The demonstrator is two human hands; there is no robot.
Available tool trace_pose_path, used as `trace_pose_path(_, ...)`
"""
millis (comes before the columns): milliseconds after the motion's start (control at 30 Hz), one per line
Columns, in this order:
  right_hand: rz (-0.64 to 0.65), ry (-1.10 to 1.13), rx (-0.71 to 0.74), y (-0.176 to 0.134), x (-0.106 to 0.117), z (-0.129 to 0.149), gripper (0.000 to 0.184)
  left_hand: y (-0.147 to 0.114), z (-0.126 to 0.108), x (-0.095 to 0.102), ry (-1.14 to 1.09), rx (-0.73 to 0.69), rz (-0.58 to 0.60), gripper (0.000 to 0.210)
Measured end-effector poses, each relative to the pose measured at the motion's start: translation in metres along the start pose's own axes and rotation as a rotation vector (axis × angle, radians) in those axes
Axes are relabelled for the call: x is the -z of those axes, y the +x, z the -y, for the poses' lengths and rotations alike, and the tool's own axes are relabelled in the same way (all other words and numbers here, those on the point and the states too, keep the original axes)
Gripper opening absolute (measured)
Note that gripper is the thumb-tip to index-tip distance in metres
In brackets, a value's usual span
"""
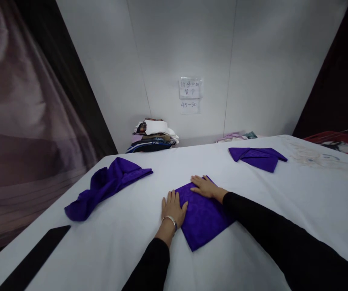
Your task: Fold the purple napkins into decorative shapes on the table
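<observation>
A purple patterned cloth napkin (206,218) lies flat in a folded, roughly square shape on the white-covered table (125,242). My left hand (174,208) rests flat at its left edge, fingers apart, with a bracelet on the wrist. Across the napkin's far edge lies my right hand (204,187), its fingers stretched out and pointing left. Neither hand grips the cloth. Part of the napkin's right side is hidden under my right sleeve.
A crumpled purple napkin (107,186) lies at the left, and a folded purple one (258,157) at the far right. A black strip (34,258) sits near left. Stacked clothes (152,135) stand behind the table. A red basket (337,141) is at the right.
</observation>
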State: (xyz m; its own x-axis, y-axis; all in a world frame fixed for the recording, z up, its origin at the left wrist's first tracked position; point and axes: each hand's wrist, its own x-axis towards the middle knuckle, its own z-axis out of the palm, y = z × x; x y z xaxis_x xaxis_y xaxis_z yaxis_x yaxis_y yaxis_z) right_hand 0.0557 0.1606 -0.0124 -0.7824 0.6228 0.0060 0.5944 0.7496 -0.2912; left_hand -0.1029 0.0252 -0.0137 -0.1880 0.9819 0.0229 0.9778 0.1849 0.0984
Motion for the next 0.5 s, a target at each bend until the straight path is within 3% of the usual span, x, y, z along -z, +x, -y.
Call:
trace_pose_path(167, -0.011, -0.045, -0.253, -0.017, 0.016, -0.057, 0.066, -0.001, -0.002, 0.003, -0.004, 0.013, 0.006, 0.066)
trace_pose_path(300, -0.028, -0.034, -0.349, -0.029, 0.024, -0.054, 0.068, -0.001, -0.002, 0.003, -0.006, 0.016, -0.004, 0.065)
trace_pose_path(367, -0.057, -0.039, -0.250, -0.034, 0.021, -0.031, 0.071, -0.001, -0.003, 0.004, -0.002, 0.015, -0.003, 0.065)
trace_pose_path(500, -0.031, 0.001, 0.128, -0.034, 0.003, 0.031, 0.070, -0.001, -0.003, 0.006, 0.009, 0.017, 0.017, 0.064)
